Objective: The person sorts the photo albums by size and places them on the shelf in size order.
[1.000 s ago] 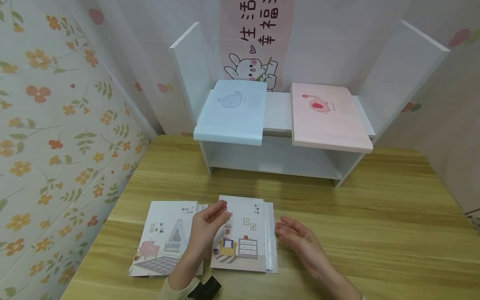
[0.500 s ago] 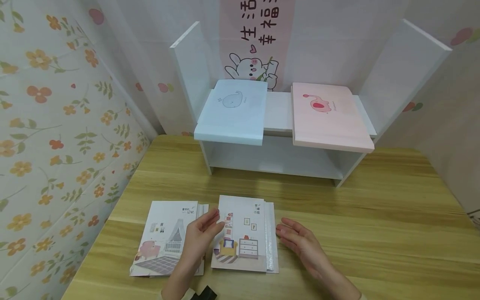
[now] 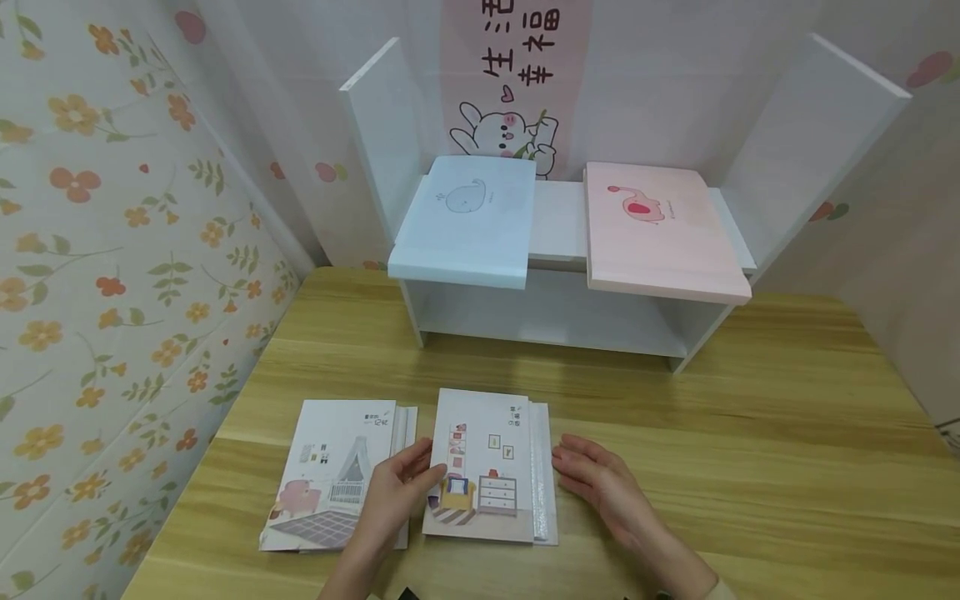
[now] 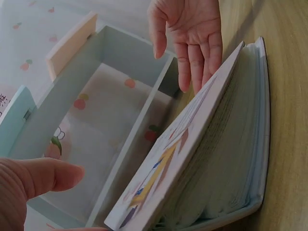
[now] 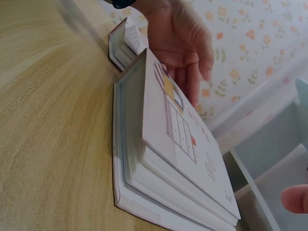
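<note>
A thick photo album (image 3: 487,450) with a room drawing on its white cover lies flat on the table, its leaves slightly fanned. At its left edge is my left hand (image 3: 397,487), with the thumb near the cover; contact is hard to tell. My right hand (image 3: 611,492) stands on edge just beyond the album's right side, fingers extended. In the left wrist view the right palm (image 4: 195,29) faces the album, and the left thumb (image 4: 53,175) is clear of it. A second album (image 3: 330,467), with a tent and pink animal on it, lies at the left, partly behind my left forearm.
Behind the albums stands a white shelf (image 3: 551,312) with tall side panels. On its top lie a light blue whale-print piece (image 3: 465,221) and a pink elephant-print piece (image 3: 660,233), both jutting forward. A floral curtain (image 3: 112,333) borders the wooden table (image 3: 787,433) on the left.
My left hand has come down and slightly left, from above the room-print album to its left edge. The right hand has barely moved. Both albums stay in place.
</note>
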### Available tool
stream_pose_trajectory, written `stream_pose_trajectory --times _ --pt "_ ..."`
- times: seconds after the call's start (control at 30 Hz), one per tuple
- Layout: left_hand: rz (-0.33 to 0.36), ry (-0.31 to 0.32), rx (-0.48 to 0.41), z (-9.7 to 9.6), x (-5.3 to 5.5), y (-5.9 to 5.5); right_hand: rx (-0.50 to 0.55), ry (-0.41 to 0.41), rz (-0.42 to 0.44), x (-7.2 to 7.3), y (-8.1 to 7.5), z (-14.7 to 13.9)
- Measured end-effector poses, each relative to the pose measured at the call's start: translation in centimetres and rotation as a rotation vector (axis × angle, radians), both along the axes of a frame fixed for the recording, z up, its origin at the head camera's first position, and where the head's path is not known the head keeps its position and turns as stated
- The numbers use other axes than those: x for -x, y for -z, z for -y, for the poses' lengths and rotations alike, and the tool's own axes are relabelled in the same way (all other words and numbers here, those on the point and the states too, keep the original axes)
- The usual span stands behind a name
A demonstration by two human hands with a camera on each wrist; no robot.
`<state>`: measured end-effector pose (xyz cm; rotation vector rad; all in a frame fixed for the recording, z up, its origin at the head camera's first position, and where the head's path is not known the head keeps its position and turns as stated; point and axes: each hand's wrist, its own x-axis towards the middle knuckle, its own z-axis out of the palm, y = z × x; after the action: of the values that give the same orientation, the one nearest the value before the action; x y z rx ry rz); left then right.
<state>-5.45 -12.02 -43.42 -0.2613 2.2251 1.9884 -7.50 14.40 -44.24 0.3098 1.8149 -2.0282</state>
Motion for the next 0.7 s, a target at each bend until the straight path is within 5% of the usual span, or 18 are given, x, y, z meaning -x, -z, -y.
stream_pose_trajectory --times 0.3,0.7 --pt "0.032 0.034 0.014 0.2 0.0 0.5 0.004 -0.039 0.037 0.9 0.1 -0.5" --pt "0.016 0.059 -0.027 0.1 0.0 0.9 0.141 -0.098 0.096 1.7 0.5 -1.3"
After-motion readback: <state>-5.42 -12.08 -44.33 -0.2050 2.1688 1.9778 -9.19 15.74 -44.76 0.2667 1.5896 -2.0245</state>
